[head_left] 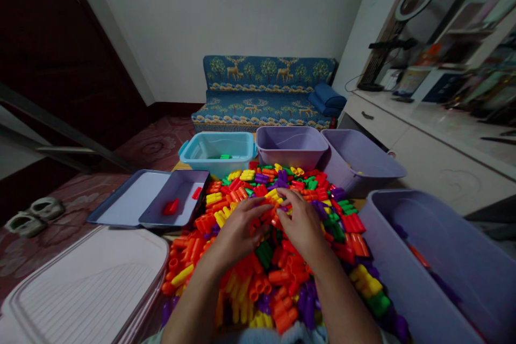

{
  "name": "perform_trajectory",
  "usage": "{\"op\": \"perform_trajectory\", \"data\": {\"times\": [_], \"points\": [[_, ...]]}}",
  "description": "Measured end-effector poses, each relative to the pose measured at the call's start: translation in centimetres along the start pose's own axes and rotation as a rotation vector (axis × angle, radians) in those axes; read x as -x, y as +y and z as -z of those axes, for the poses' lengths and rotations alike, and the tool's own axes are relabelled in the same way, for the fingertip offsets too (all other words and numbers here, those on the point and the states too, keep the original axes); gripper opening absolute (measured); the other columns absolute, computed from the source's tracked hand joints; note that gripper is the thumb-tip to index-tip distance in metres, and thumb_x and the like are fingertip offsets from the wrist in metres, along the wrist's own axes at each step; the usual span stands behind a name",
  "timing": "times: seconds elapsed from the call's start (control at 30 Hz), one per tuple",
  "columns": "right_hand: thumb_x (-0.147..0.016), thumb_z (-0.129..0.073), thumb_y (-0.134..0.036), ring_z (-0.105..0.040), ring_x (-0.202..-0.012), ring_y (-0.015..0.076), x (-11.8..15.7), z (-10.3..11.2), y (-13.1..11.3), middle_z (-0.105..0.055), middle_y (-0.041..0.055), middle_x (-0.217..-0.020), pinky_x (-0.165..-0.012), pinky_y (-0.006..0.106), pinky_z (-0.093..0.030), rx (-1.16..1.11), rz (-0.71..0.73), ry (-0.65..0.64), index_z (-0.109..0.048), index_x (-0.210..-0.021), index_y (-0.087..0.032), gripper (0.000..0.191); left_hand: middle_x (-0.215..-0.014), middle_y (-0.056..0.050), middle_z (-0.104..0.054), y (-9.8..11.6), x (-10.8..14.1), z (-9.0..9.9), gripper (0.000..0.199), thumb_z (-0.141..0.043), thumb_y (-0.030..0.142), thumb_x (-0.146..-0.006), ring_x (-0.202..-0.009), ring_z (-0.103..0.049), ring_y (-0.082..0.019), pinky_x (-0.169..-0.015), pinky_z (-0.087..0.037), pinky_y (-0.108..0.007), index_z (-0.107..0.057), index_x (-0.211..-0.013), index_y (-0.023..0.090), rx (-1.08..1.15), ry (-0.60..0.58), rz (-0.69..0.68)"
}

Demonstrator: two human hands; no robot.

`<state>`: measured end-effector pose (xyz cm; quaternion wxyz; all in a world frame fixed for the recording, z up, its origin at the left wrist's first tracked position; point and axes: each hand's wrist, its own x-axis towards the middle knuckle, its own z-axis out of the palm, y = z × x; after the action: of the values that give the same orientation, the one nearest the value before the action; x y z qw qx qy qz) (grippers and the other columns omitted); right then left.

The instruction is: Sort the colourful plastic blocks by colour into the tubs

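Note:
A large heap of plastic bullet-shaped toy building blocks in red, orange, yellow, green and purple covers the middle of the table. My left hand reaches over the heap, fingers curved and apart, with red-orange blocks just beyond its fingertips. Close by on the right, my right hand is also curved, its thumb and forefinger apart beside red and yellow blocks. Both hands touch or hover just above the pile; contact is hard to make out. Neither hand shows a block firmly gripped.
Behind the heap stand a light blue bin with green blocks, a purple bin and another purple bin. A large purple bin holds several blocks at right. Left are a shallow tray with red blocks and a white lid.

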<state>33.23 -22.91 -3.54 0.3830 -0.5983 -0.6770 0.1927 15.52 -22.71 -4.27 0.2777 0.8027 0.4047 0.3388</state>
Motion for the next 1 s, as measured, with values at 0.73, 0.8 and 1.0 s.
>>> {"op": "perform_trajectory", "data": {"times": [0.73,0.8,1.0], "points": [[-0.078,-0.048,-0.003,-0.068,-0.09,0.0209,0.7,1.0,-1.8,-0.068,0.0052,-0.111,-0.074,0.03,-0.045,0.541,0.037,-0.297,-0.066,-0.112,-0.025,0.045,-0.106,-0.01,-0.059,-1.0,-0.8,-1.8,0.024,-0.065,0.009,-0.073,-0.099,-0.056,-0.024,-0.087,-0.048,-0.038,-0.07,-0.094,0.019,-0.169,0.005,-0.031],[-0.079,-0.05,-0.006,-0.067,-0.09,0.0211,0.6,0.9,-1.5,-0.067,0.0058,-0.107,-0.076,0.03,-0.045,0.502,0.025,-0.28,-0.067,-0.112,-0.025,0.041,-0.106,-0.009,-0.057,-1.1,-0.6,-1.9,0.023,-0.064,0.009,-0.072,-0.097,-0.058,-0.022,-0.085,-0.049,-0.036,-0.069,-0.092,0.018,-0.092,0.04,0.006],[-0.08,-0.058,-0.02,-0.058,-0.067,0.0136,0.2,1.0,-1.0,-0.064,0.0047,-0.102,-0.068,0.028,-0.047,0.046,-0.053,0.092,-0.068,-0.103,-0.021,0.025,-0.118,-0.009,-0.059,-1.0,-0.7,-1.5,0.04,-0.064,0.017,-0.074,-0.104,-0.059,-0.023,-0.078,-0.052,-0.03,-0.062,-0.113,0.021,0.414,0.219,0.222]]}}
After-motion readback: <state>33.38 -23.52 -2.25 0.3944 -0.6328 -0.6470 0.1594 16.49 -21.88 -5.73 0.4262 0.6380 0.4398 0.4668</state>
